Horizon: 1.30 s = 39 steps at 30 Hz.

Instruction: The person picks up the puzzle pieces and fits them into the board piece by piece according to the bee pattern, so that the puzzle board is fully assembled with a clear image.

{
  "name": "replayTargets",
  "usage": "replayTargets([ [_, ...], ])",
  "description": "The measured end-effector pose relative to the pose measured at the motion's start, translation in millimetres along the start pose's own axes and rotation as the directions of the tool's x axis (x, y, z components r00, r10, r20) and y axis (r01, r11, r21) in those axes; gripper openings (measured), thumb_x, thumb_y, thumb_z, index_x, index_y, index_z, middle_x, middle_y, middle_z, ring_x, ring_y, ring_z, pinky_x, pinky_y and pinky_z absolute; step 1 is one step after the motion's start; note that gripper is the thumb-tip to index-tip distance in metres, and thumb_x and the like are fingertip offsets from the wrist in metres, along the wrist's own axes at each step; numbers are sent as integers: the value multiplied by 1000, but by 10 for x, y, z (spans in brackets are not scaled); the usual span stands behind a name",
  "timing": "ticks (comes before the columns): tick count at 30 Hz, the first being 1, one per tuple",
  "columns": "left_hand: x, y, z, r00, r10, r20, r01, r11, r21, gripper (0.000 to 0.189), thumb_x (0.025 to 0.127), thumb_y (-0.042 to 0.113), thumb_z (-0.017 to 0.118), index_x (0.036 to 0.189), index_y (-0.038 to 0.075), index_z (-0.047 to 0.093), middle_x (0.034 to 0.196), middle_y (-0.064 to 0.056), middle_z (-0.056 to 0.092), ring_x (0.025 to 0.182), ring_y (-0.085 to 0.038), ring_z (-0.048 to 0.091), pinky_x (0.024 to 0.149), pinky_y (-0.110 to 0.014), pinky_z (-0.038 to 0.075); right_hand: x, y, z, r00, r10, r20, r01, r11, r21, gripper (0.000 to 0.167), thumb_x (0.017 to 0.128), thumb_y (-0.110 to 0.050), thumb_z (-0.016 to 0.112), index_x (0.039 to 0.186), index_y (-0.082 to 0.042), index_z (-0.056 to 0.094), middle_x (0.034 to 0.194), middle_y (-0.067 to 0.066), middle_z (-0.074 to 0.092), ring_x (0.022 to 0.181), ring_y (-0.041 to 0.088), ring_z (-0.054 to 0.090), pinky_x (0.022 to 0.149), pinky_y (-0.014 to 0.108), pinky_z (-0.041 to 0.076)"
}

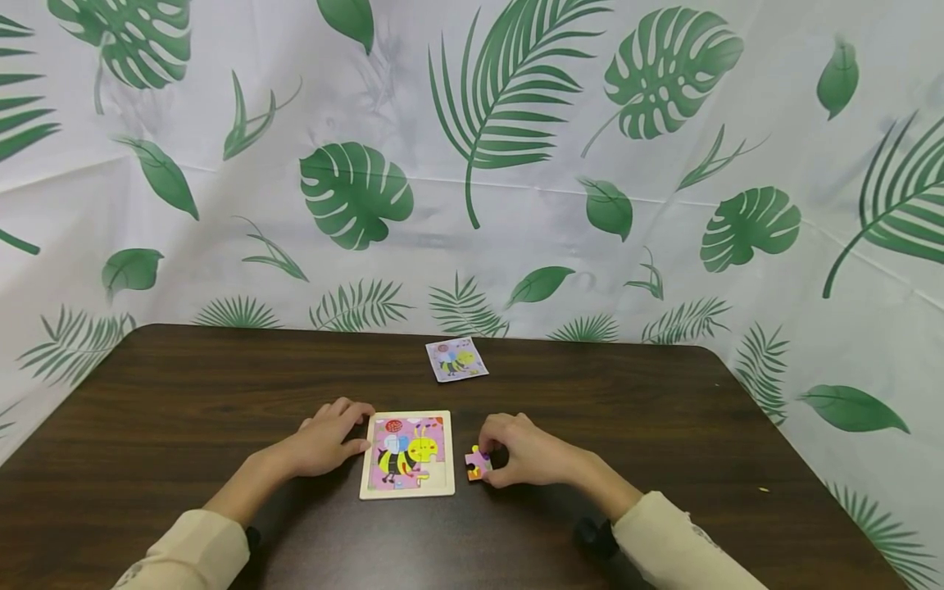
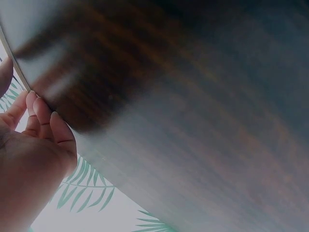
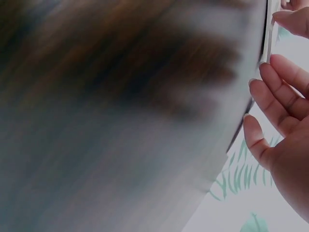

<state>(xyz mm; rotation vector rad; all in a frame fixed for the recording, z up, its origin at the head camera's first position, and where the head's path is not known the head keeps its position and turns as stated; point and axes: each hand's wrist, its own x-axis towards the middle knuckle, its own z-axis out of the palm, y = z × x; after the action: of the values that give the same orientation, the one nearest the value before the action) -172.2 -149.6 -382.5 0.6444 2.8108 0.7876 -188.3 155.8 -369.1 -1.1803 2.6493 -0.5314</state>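
Note:
A square wooden jigsaw tray (image 1: 407,495) lies on the table, bearing a bee picture (image 1: 401,451) on a pink ground. Pale bare wood shows at its lower right. In the head view my left hand (image 1: 324,442) touches the tray's left side, index fingertip at the upper corner and thumb lower down. Right of the tray, my right hand (image 1: 534,452) pinches a pink and yellow jigsaw piece (image 1: 478,464) between thumb and fingers, close over the table. The left wrist view catches the left hand's relaxed fingers (image 2: 43,116) at the table surface.
Behind the tray lies a small picture card (image 1: 457,360) with the same bee. The dark wooden table (image 1: 590,393) ends at a white leaf-print cloth (image 1: 516,246). A tiny yellow scrap (image 1: 764,489) lies at the right.

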Motion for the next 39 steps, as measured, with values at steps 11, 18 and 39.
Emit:
replayTargets([
  [11, 0, 1, -8, 1000, 6, -4, -6, 1000, 8, 37, 89, 20, 59, 121, 6, 48, 109, -9, 48, 104, -32, 44, 77, -52, 33, 179, -204, 17, 1000, -12, 28, 12, 1000, 24, 21, 77, -22, 72, 88, -12, 58, 87, -8, 51, 83, 6, 46, 77, 29, 30],
  [18, 0, 3, -9, 1000, 5, -7, -5, 1000, 14, 36, 89, 21, 59, 121, 6, 48, 109, -8, 48, 104, -31, 44, 76, -51, 34, 268, -277, 46, 999, -31, 41, 29, 999, 32, 22, 76, -22, 73, 90, -12, 58, 87, -9, 52, 83, 4, 47, 76, 26, 30],
  [39, -1, -2, 0, 1000, 11, -5, -11, 1000, 9, 37, 89, 21, 59, 121, 6, 48, 108, -8, 48, 103, -31, 44, 76, -50, 34, 372, -367, 170, 999, -31, 27, 32, 998, -45, 23, 74, -23, 75, 86, -10, 60, 83, -8, 51, 80, 5, 46, 71, 22, 29],
])
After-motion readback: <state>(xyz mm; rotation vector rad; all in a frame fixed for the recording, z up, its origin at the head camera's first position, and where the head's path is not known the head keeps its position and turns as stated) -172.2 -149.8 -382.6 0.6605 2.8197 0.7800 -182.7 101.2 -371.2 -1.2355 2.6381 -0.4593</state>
